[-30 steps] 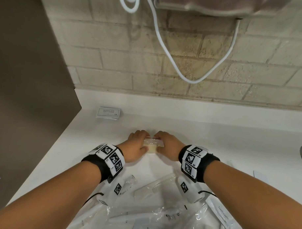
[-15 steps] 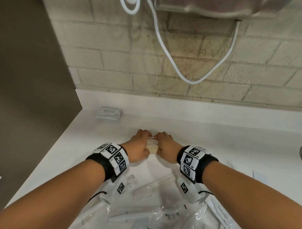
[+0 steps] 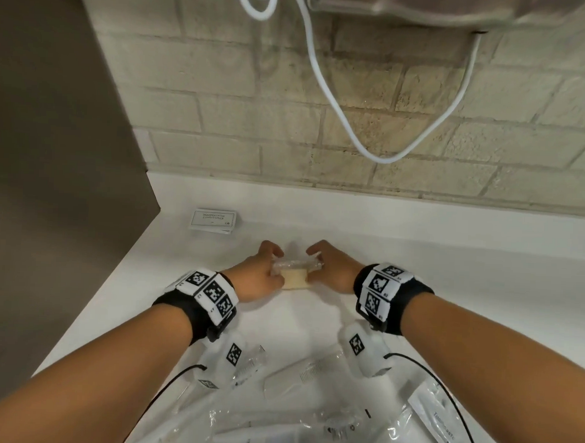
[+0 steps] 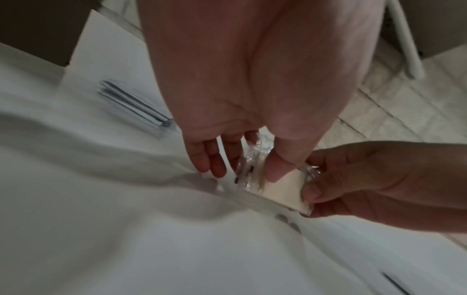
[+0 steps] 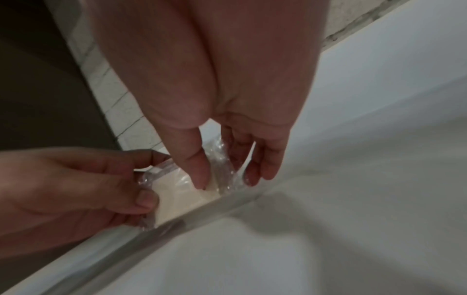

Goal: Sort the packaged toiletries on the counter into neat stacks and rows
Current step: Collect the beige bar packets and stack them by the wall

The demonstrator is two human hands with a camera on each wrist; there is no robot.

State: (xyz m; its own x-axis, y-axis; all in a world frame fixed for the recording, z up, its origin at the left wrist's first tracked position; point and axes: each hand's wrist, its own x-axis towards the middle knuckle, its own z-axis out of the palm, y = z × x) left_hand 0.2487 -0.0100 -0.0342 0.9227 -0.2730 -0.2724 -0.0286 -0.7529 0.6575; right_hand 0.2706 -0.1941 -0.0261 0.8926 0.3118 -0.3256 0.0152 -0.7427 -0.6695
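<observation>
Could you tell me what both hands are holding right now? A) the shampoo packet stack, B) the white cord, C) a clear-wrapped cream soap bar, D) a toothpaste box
C: the left hand and right hand each pinch an end of the wrapped soap bar.

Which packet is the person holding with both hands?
The clear-wrapped cream soap packet, pinched between both hands; the shampoo packets and toothpaste packet lie untouched.

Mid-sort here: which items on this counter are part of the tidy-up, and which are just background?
Job:
- wrapped soap bars, pinched by left hand and right hand
- shampoo sachet stack
- wrapped toothbrushes
- toothpaste packet

Background:
- white cord
- wall unit
- brick wall
</observation>
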